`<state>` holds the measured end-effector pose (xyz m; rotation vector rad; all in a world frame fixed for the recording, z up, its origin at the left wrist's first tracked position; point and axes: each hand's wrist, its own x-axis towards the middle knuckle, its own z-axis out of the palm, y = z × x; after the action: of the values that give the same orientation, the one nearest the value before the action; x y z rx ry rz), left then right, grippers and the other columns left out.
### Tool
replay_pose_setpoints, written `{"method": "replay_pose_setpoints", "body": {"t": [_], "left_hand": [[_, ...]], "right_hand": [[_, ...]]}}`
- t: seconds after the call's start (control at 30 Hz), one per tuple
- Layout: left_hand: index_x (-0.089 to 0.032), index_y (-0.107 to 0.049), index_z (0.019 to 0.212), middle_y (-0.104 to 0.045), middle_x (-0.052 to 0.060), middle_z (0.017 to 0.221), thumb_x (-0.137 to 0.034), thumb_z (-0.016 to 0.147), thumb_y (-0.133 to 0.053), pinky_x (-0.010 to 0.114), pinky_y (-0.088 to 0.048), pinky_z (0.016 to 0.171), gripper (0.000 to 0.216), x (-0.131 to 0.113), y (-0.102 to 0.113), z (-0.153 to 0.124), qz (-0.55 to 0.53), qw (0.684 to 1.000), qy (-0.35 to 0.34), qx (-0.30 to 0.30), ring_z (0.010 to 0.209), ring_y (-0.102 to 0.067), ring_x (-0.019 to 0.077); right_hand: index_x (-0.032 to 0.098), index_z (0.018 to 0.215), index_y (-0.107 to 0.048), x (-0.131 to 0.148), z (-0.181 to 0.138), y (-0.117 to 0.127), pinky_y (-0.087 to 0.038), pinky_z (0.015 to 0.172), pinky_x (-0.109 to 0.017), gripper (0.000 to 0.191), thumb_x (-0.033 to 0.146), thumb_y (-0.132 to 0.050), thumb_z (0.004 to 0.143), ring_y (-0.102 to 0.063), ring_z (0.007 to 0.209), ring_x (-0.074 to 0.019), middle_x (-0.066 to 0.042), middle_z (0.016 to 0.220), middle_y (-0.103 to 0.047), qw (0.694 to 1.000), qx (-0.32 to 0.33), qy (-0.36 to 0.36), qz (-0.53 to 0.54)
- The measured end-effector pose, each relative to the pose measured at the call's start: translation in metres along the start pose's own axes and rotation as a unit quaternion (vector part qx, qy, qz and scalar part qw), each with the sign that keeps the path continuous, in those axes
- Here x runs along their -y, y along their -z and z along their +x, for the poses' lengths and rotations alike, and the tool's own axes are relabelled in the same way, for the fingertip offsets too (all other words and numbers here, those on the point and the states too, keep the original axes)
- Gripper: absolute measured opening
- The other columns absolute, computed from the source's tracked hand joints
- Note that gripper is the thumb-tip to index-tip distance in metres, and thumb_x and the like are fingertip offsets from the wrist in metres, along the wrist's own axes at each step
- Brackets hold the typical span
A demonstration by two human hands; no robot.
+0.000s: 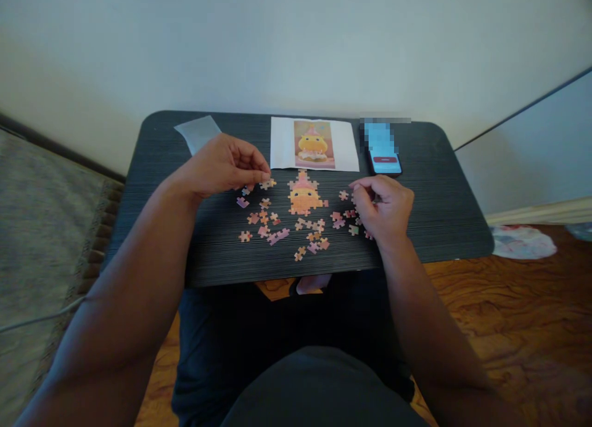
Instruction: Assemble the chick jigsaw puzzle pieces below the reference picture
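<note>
- no text, number, brand or sign can be read anywhere.
- phone (382,148): the screen is blurred out. the red bar (385,159) at its foot carries lettering too small to tell.
- sheet (314,143): only a printed picture, with no words to make out.
- pieces (279,234): only patches of colour, with no letters to make out.

Puzzle pieces (277,235) crowd the middle; table (444,211) seems passable rightward.
</note>
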<state>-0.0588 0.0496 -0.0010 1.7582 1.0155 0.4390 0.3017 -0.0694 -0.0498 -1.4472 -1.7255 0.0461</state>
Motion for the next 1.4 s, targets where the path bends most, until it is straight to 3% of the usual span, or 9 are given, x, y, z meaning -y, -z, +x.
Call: {"method": "replay_pose_setpoints", "body": {"t": [0.23, 0.5, 0.73, 1.23, 1.4], "left_hand": [[-0.015, -0.087, 0.104, -0.083, 0.008, 0.082, -0.044, 0.092, -0.094, 0.026, -0.049, 0.060, 0.032, 0.002, -0.002, 0.001, 0.030, 1.000, -0.003, 0.009, 0.068, -0.067, 0.0144], [-0.014, -0.089, 0.101, -0.086, 0.010, 0.086, -0.039, 0.089, -0.095, 0.027, -0.052, 0.061, 0.028, 0.002, -0.006, 0.004, 0.036, 0.999, 0.011, 0.030, 0.066, -0.069, 0.0144], [-0.015, -0.089, 0.100, -0.084, 0.007, 0.080, -0.040, 0.088, -0.097, 0.026, -0.050, 0.057, 0.030, -0.001, -0.009, 0.003, 0.043, 0.998, 0.007, 0.047, 0.061, -0.067, 0.0133], [-0.015, -0.090, 0.102, -0.085, 0.008, 0.079, -0.037, 0.090, -0.098, 0.026, -0.051, 0.056, 0.026, 0.001, -0.016, 0.005, 0.038, 0.995, -0.008, 0.097, 0.059, -0.070, 0.0136], [-0.016, -0.089, 0.099, -0.084, 0.007, 0.075, -0.039, 0.092, -0.098, 0.024, -0.049, 0.054, 0.026, -0.003, -0.019, 0.004, 0.032, 0.993, 0.002, 0.115, 0.058, -0.072, 0.0135]], "right_hand": [[0.027, 0.089, -0.086, -0.002, -0.001, 0.001, -0.053, 0.074, -0.042, 0.027, 0.034, -0.066, 0.106, -0.072, 0.072, -0.0219, -0.003, 0.081, -0.083, 1.000, -0.012, -0.023, -0.001], [0.025, 0.094, -0.088, 0.003, 0.001, 0.006, -0.052, 0.074, -0.041, 0.028, 0.036, -0.067, 0.109, -0.070, 0.072, -0.0213, -0.004, 0.081, -0.083, 0.997, 0.059, 0.042, 0.026], [0.028, 0.091, -0.087, 0.004, 0.000, 0.009, -0.055, 0.076, -0.043, 0.020, 0.031, -0.071, 0.103, -0.073, 0.073, -0.0230, -0.003, 0.083, -0.085, 0.988, 0.121, 0.076, 0.065], [0.029, 0.092, -0.086, 0.005, 0.001, 0.008, -0.055, 0.078, -0.043, 0.021, 0.031, -0.070, 0.106, -0.074, 0.075, -0.0239, -0.002, 0.081, -0.083, 0.981, 0.138, 0.116, 0.072], [0.029, 0.107, -0.089, 0.019, 0.006, 0.012, -0.054, 0.086, -0.045, 0.017, 0.035, -0.073, 0.109, -0.076, 0.084, -0.0252, -0.002, 0.089, -0.084, 0.960, 0.228, 0.154, 0.044]]}}
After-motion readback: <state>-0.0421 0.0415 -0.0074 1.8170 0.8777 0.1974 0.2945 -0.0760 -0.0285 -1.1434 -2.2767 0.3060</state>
